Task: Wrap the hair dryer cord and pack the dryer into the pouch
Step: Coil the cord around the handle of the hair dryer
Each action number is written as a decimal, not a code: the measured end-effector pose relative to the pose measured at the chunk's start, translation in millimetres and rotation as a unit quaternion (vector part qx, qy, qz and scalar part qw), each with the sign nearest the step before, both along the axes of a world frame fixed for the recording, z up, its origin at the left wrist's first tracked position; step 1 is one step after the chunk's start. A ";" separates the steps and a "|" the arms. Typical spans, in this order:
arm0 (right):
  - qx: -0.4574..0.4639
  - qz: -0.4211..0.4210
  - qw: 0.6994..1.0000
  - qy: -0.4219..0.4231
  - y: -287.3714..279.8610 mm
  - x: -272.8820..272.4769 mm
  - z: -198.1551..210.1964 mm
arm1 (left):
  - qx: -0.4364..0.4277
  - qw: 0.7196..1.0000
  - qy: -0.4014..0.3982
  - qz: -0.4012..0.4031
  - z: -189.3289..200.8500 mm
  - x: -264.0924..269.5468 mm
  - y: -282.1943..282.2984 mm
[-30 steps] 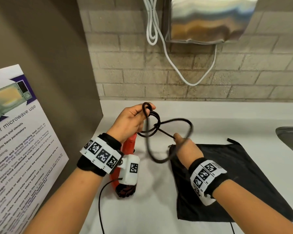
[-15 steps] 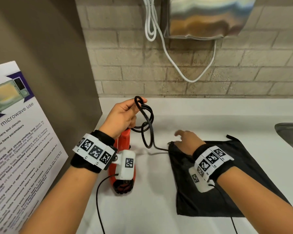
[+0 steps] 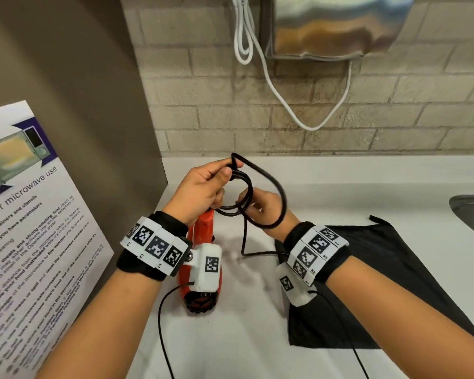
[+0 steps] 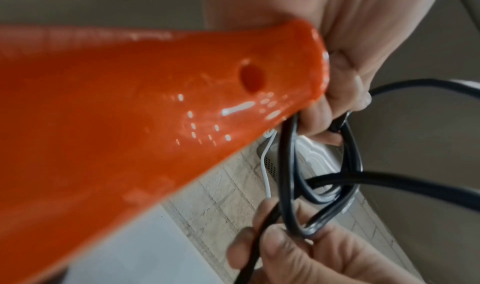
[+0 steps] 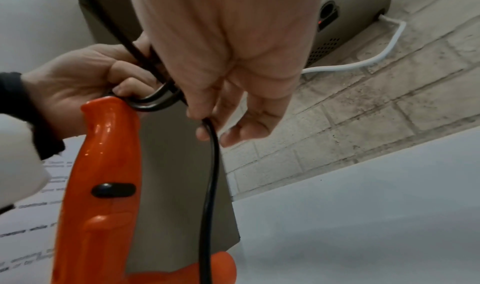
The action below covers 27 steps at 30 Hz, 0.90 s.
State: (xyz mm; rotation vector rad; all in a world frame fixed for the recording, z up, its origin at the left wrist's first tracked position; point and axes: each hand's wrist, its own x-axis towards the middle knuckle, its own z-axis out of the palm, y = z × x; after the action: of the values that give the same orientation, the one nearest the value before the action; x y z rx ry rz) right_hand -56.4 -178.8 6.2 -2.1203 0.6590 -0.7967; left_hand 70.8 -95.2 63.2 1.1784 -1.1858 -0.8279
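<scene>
Flat black pouch [image 3: 394, 283] spread on white counter [image 3: 340, 192], under right forearm. Glossy orange hair dryer [image 3: 203, 258] upright below left wrist. Thin black cord [image 3: 246, 198] coiled in loops, pinched by left hand [image 3: 203, 192] above handle; loose strand gripped in right hand [image 3: 268, 212] just beside.

dryer [image 3: 203, 242] left of pouch [image 3: 381, 283], on counter [image 3: 340, 187]

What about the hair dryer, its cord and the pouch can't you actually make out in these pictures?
- Plug end of the cord: in no view; the slack runs under the right hand.
- Hair dryer body: head view, behind the left hand's wrist camera.
- Pouch opening: head view, covered by the right wrist.
</scene>
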 end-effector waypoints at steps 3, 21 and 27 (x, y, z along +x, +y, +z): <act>0.013 -0.083 0.996 0.032 -8.2 -9.0 2.4 | 0.002 1.000 -0.003 0.001 2.7 0.0 3.2; -0.020 -0.211 0.920 0.331 -45.5 -66.7 -36.0 | 0.013 1.000 -0.006 -0.024 2.4 0.9 2.6; -0.055 0.032 0.990 0.130 -19.3 -31.7 -4.6 | 0.011 0.999 -0.012 -0.033 2.4 -0.7 -0.9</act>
State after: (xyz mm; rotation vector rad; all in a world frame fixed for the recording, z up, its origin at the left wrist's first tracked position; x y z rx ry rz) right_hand -88.1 -198.1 1.6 -2.3572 0.6920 -0.5364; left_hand 70.2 -96.1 65.6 1.1748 -1.2429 -0.8800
